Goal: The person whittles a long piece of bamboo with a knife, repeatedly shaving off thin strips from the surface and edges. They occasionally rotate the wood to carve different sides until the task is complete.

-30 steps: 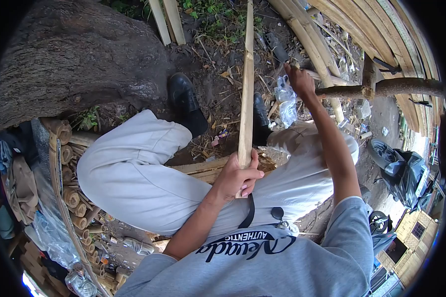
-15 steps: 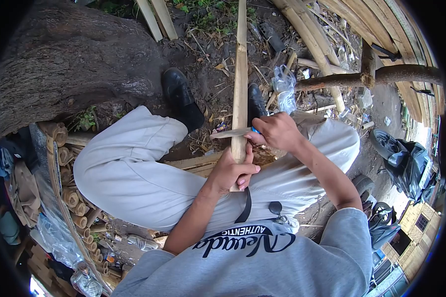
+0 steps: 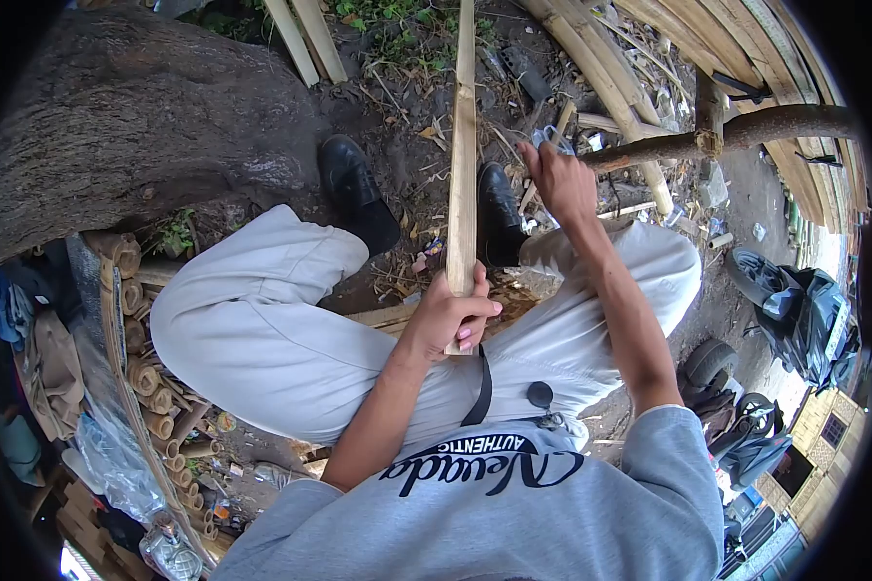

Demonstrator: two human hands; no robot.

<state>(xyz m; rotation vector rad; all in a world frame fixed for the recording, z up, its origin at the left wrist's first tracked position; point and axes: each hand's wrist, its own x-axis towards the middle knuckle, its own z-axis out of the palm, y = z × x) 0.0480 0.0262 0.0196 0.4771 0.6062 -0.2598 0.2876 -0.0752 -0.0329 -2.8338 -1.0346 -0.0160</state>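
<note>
At the left, crumpled clear plastic (image 3: 116, 465) (contents unclear) lies beside bamboo poles (image 3: 145, 376). Over the lap, the left hand (image 3: 451, 312) grasps the near end of a long, pale, straight strip (image 3: 462, 174). The right hand (image 3: 564, 184) is clenched, any grip hidden; farther right, a black bag (image 3: 806, 334) bulges, contents hidden.

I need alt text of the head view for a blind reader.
A seated person grips a long pale strip in the left hand, between the legs; the right hand is to the strip's right, its grip unclear. A trunk fills the upper left.
</note>
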